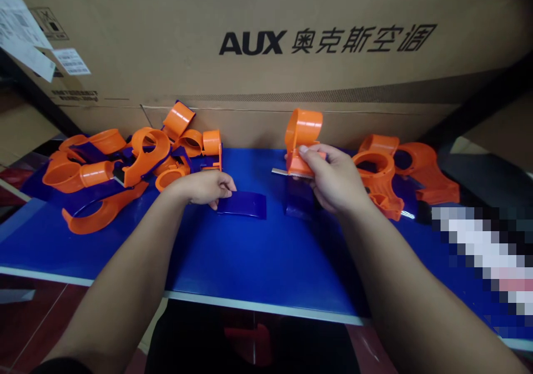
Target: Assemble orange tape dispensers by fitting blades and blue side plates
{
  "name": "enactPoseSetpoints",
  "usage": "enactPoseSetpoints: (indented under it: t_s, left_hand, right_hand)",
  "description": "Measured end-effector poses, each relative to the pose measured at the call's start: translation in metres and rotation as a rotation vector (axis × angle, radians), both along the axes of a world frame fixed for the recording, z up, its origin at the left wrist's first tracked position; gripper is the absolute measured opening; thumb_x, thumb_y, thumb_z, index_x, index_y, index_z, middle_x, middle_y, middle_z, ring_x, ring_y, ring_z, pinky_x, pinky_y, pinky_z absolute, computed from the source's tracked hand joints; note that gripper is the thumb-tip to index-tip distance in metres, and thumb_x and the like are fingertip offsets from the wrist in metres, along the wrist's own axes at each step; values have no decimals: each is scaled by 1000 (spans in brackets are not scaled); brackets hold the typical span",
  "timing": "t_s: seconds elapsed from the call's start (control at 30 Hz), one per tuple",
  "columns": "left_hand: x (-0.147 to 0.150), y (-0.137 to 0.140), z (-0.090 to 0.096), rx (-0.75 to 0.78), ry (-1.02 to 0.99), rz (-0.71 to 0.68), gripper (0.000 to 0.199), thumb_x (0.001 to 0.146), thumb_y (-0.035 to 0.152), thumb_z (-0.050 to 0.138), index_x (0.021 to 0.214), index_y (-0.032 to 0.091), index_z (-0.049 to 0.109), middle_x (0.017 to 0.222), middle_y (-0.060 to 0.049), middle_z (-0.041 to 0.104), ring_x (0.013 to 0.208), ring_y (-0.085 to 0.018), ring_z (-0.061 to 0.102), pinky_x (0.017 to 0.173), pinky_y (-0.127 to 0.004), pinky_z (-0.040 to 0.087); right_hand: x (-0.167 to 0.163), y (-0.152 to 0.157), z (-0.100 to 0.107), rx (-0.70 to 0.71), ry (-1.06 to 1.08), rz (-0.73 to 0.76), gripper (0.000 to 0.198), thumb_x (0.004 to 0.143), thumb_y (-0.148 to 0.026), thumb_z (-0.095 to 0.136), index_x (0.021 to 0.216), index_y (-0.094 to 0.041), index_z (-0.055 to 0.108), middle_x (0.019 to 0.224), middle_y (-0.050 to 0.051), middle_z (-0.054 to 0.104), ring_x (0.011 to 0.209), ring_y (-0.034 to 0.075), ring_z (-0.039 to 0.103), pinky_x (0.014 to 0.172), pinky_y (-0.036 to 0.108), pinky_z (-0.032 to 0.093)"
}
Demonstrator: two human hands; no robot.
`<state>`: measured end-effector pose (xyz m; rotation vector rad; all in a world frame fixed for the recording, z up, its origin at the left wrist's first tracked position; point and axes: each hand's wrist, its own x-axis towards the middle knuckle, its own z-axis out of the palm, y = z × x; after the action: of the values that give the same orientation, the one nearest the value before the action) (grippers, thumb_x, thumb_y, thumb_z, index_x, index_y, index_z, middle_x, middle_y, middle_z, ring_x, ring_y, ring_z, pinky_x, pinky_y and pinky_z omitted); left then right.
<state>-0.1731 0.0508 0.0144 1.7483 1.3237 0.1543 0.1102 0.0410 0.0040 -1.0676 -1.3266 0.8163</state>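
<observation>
Head view, bench (258, 257): its blue top spreads before you, with a pale front edge nearest you.
Left hand (210, 189): your fingers are pinched on the left end of a blue plate (245, 204).
Plate's place: it lies slightly curved near the middle of the bench, between your hands, well back from the front edge.
Right hand (335, 171): your fingers are clamped on an orange dispenser (306, 126), thumb on the side facing you.
Dispenser's place: you hold it right of the middle, toward the back edge, ring uppermost; a toothed metal blade (280, 171) juts left from its lower end.
Dark blue piece (296, 200): just below the dispenser; whether the two are joined, you cannot tell.
Left heap (97, 174): orange and blue parts tangle toward the back left corner.
Right group (377, 165): more orange dispensers sit toward the back right corner, beside your forearm.
Carton (166, 46): it stands behind the back edge, printed AUX.
</observation>
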Motion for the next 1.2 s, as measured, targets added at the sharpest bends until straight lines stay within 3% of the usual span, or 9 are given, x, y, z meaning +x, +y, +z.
enactPoseSetpoints:
  t_s: [0.17,0.27,0.43,0.57,0.7,0.77,0.93,1.07,1.2]
  left_hand:
    - [7,-8,0,28,106,-38,22,89,26,63,109,24,72,73,1,68,57,-16,66,51,-23,51]
    - [9,-9,1,79,177,-149,23,89,26,60,108,25,74,80,-1,71,59,-16,66,51,-23,47]
    - [4,-4,1,200,213,-350,20,87,31,67,103,26,77,100,-2,75,83,-16,69,70,-24,49]
    - [5,-10,2,285,167,-195,37,82,46,78,112,25,74,106,-4,74,93,-19,68,79,-28,51]
    - [29,-27,3,573,-138,60,62,81,56,81,132,26,64,121,-7,69,87,-16,67,77,-31,56]
    - [47,-36,0,712,-273,104,61,84,53,80,136,27,61,131,-8,65,86,-14,67,75,-29,58]
    - [81,-54,-16,910,-421,201,38,92,43,75,124,23,69,126,-8,62,97,-15,70,86,-31,63]
    - [90,-60,-25,938,-426,299,29,90,38,77,114,23,72,132,-10,61,115,-21,68,97,-37,62]
    - [88,-55,-22,786,-555,320,22,89,31,76,109,23,70,132,-9,63,108,-20,69,94,-36,62]
  right_hand:
    - [-5,-3,0,-91,111,26,36,82,-54,82,82,-21,70,79,4,68,67,17,65,62,34,58]
    - [-5,-1,-2,-78,68,3,38,80,-56,83,82,-20,72,79,3,68,68,18,65,62,35,58]
    - [-5,-1,-3,-83,2,-5,37,81,-56,81,77,-21,71,74,3,66,63,18,63,59,35,55]
    - [-9,-8,0,-26,-196,-91,34,84,-51,78,72,-21,68,71,2,66,62,17,60,57,31,47]
    - [-17,-17,2,65,-345,-125,25,85,-42,75,73,-21,65,75,2,71,67,18,62,62,32,47]
    - [-22,-21,2,117,-422,-135,20,83,-38,76,78,-22,66,77,2,72,67,18,63,63,32,48]
    - [-29,-31,0,365,-652,-143,18,83,-34,76,92,-22,67,86,4,76,73,20,68,69,34,53]
    - [-35,-40,1,525,-723,-114,24,83,-22,71,105,-23,62,97,6,78,87,23,76,76,35,58]
    - [-40,-46,2,538,-690,-61,44,80,-15,68,121,-25,57,113,9,77,99,26,77,82,40,61]
